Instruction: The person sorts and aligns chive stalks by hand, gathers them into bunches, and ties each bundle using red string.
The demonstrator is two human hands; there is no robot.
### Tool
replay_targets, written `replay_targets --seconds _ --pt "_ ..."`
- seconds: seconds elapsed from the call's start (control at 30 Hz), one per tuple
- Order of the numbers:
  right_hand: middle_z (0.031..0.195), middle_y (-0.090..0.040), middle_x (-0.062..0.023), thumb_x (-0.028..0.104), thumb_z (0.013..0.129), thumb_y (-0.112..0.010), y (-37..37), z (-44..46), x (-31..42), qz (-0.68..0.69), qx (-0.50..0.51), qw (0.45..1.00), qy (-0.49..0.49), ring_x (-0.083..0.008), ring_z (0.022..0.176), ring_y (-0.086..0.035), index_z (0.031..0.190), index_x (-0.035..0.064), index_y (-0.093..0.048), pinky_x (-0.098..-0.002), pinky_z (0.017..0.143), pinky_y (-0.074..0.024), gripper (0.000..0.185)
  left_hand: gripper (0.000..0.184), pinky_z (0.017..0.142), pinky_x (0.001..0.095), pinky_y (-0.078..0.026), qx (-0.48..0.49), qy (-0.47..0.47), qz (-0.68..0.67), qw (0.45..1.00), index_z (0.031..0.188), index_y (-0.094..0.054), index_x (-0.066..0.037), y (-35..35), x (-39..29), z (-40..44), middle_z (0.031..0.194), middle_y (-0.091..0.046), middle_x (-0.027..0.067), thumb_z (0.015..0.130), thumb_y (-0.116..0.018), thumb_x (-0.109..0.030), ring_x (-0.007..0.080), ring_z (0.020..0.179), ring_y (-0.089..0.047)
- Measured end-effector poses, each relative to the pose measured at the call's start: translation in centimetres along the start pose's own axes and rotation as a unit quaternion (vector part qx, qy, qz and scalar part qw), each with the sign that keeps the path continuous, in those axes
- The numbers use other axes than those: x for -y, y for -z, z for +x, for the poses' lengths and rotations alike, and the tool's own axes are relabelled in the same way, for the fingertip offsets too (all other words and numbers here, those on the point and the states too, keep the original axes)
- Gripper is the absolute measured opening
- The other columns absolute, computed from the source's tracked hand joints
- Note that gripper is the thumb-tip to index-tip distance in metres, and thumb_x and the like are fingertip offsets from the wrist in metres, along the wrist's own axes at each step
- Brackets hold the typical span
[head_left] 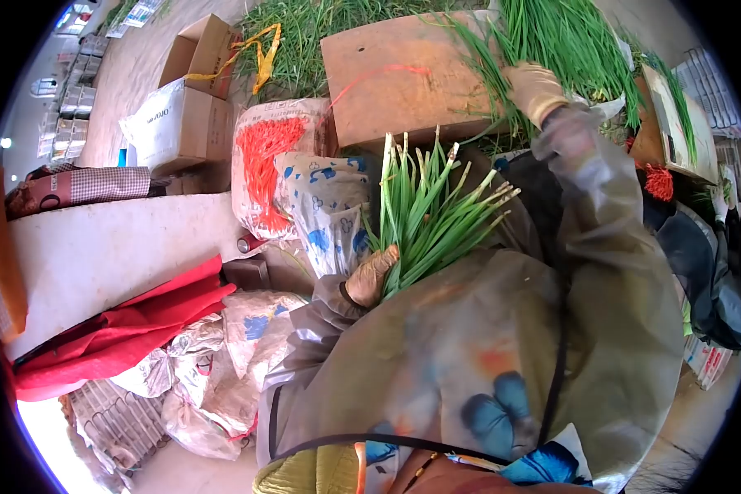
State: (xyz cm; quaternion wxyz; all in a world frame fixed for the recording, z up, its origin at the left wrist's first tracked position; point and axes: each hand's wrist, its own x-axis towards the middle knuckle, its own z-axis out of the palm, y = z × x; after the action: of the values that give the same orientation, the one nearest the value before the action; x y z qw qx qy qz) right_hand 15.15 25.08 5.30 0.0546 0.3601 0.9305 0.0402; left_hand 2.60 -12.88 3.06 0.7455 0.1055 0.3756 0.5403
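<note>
My left hand (pixel 372 277), in a tan glove, is closed round a bunch of long green stalks (pixel 424 210) held against my translucent apron. The pale cut ends of the stalks point up and away from me. Farther off at the upper right, my right hand (pixel 535 89), also gloved, reaches to the edge of a large heap of green stalks (pixel 564 37). Some loose stalks lie beside and under it, at the right end of a brown board (pixel 412 78). Its fingertips are partly hidden among the greens, so its hold is unclear.
Red ties (pixel 267 160) lie on a sack left of the bunch, near a blue-patterned bag (pixel 329 210). Cardboard boxes (pixel 202 123) stand upper left. Red cloth (pixel 132 329) and plastic sacks (pixel 222 370) are lower left. At the far right sits another person, partly visible (pixel 700 255).
</note>
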Motion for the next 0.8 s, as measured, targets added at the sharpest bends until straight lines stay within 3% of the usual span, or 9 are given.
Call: replay_targets --seconds 0.17,0.2,0.3,0.4,0.43,0.47,0.63,0.7,0.8 --pt "0.103 -0.06 -0.0147 0.038 0.081 -0.061 4.5 -0.8 6.6 0.453 0.109 0.87 0.161 -0.0208 0.097 -0.056 0.11 0.0017 -0.055 -0.0302 0.084 -0.0429 0.047 0.053 0.09 0.029 -0.039 0.006 0.023 -0.007 1.0 0.126 -0.041 0.0 -0.2 -0.2 0.3 0.119 -0.053 0.0098 0.092 -0.041 -0.04 0.0163 0.104 -0.051" --pt "0.108 -0.058 -0.0149 0.038 0.076 -0.063 5.6 -1.7 8.7 0.478 0.123 0.857 0.146 -0.0299 0.101 -0.053 0.112 0.0077 -0.056 -0.0325 0.088 -0.0407 0.047 0.053 0.09 0.029 -0.039 0.005 0.03 -0.008 1.0 0.126 -0.041 0.0 -0.2 -0.2 0.3 0.119 -0.053 0.0098 0.092 -0.041 -0.04 0.0162 0.104 -0.051" --pt "0.117 -0.05 -0.0165 0.04 0.062 -0.072 7.0 -2.3 11.9 0.357 -0.112 0.852 0.366 -0.0345 0.109 -0.047 0.12 0.0109 -0.049 -0.0411 0.095 -0.0355 0.069 0.053 0.09 0.0289 -0.039 0.005 0.044 -0.005 0.999 0.126 -0.041 0.0 -0.3 -0.3 0.2 0.118 -0.053 0.0098 0.092 -0.041 -0.04 0.016 0.104 -0.052" --pt "0.098 -0.059 -0.0127 0.038 0.065 -0.069 8.1 -3.7 14.8 0.226 -0.101 0.842 0.479 -0.0287 0.1 -0.052 0.101 0.01 -0.062 -0.039 0.089 -0.0395 0.046 0.053 0.089 0.0283 -0.039 -0.001 0.059 0.032 0.998 0.124 -0.042 0.0 -0.3 -0.6 -0.3 0.117 -0.053 0.0094 0.092 -0.041 -0.041 0.0156 0.103 -0.052" --pt "0.086 -0.062 -0.0087 0.027 0.068 -0.066 9.3 -3.8 15.4 0.171 0.061 0.851 0.494 -0.025 0.095 -0.055 0.081 0.0095 -0.064 -0.0406 0.095 -0.0362 0.022 0.052 0.089 0.0282 -0.04 -0.008 0.074 0.032 0.997 0.124 -0.043 0.001 0.5 -0.1 -0.2 0.116 -0.054 0.0091 0.092 -0.041 -0.041 0.0156 0.103 -0.052" --pt "0.07 -0.061 -0.0057 0.02 0.065 -0.063 7.7 -3.4 15.8 0.125 -0.016 0.855 0.504 -0.0231 0.078 -0.059 0.07 0.0099 -0.063 -0.0396 0.086 -0.0433 0.011 0.052 0.088 0.0282 -0.04 -0.015 0.09 0.032 0.995 0.123 -0.043 0.001 1.0 0.1 0.0 0.115 -0.054 0.0089 0.092 -0.041 -0.041 0.0155 0.102 -0.052" --pt "0.073 -0.062 -0.0117 0.015 0.064 -0.061 6.5 2.1 9.5 0.025 -0.182 0.946 0.268 -0.028 0.07 -0.061 0.073 0.0075 -0.063 -0.0375 0.067 -0.0495 0.012 0.052 0.088 0.0283 -0.04 -0.008 0.06 0.02 0.998 0.123 -0.044 0.001 0.7 0.2 0.0 0.115 -0.054 0.0088 0.092 -0.041 -0.041 0.0155 0.102 -0.052" --pt "0.082 -0.064 -0.0135 0.024 0.07 -0.064 6.0 1.9 9.1 0.191 0.067 0.964 0.173 -0.0298 0.076 -0.061 0.081 0.0067 -0.065 -0.0364 0.068 -0.0488 0.02 0.052 0.088 0.0283 -0.04 -0.008 0.052 0.019 0.998 0.123 -0.044 0.001 0.5 0.0 -0.1 0.115 -0.054 0.0088 0.092 -0.041 -0.041 0.0155 0.102 -0.052" --pt "0.087 -0.066 -0.0082 0.038 0.072 -0.068 6.0 -1.3 10.5 0.304 0.321 0.848 0.291 -0.0227 0.082 -0.061 0.09 0.0073 -0.067 -0.0323 0.072 -0.0468 0.036 0.052 0.088 0.0284 -0.04 -0.006 0.043 0.023 0.999 0.123 -0.044 0.001 0.4 -0.2 0.0 0.115 -0.054 0.0088 0.092 -0.041 -0.041 0.0155 0.102 -0.052"
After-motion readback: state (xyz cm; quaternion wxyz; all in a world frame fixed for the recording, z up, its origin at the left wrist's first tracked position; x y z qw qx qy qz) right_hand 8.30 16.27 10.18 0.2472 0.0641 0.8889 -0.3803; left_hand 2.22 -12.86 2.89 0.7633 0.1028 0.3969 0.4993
